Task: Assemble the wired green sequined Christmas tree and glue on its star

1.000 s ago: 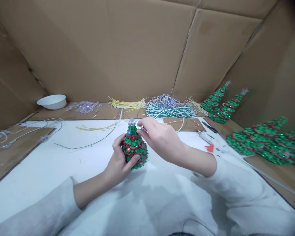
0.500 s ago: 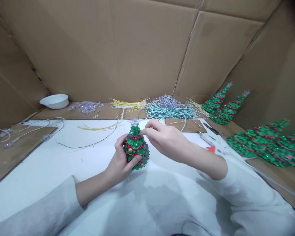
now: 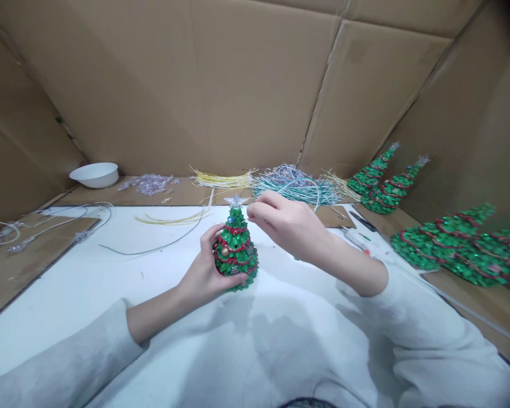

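The left hand has its fingers clamped around a small green tree (upright on the bench); the right hand has its fingers pinched together near its star.

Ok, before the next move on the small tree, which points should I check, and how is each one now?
1. Left hand grips the small tree around its lower part: ok.
2. Tree stands upright on the white table: ok.
3. Star sits on the tree top: ok.
4. Right hand has its fingertips pinched beside the tree top: ok; what they pinch: cannot tell.
5. Wire bundles lie behind the hands, apart from them: ok.
6. Other trees lie at the right, apart from the small tree: ok.
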The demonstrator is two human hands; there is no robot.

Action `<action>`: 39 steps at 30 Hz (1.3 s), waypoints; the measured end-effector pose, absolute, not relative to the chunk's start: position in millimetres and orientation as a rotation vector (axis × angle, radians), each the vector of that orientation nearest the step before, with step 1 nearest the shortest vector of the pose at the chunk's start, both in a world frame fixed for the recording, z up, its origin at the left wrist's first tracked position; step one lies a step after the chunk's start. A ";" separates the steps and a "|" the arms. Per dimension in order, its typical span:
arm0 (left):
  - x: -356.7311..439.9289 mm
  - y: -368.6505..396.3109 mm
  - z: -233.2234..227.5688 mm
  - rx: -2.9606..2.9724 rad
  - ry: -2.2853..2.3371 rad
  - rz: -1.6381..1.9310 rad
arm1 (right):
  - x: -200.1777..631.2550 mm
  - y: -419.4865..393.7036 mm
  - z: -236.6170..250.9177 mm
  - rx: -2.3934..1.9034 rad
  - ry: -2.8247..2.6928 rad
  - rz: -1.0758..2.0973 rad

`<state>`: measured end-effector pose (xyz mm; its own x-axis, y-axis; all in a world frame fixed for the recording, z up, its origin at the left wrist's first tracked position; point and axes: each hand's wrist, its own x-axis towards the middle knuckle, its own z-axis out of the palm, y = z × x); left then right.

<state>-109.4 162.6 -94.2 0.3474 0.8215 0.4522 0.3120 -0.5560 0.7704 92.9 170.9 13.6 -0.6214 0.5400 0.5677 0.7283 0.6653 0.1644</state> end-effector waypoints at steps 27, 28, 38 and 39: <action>-125.1 200.7 -20.6 1.523 0.897 0.222 | 122.6 232.1 -9.2 -1.248 -2.483 0.325; -124.2 204.1 -20.7 1.542 0.899 0.197 | 123.9 233.4 -11.6 -1.261 -2.477 0.321; -109.0 237.4 -19.6 1.601 0.976 -0.078 | 139.8 250.7 -40.6 -1.390 -2.437 0.284; -107.3 239.7 -19.5 1.607 0.962 -0.096 | 141.5 252.5 -43.8 -1.381 -2.449 0.292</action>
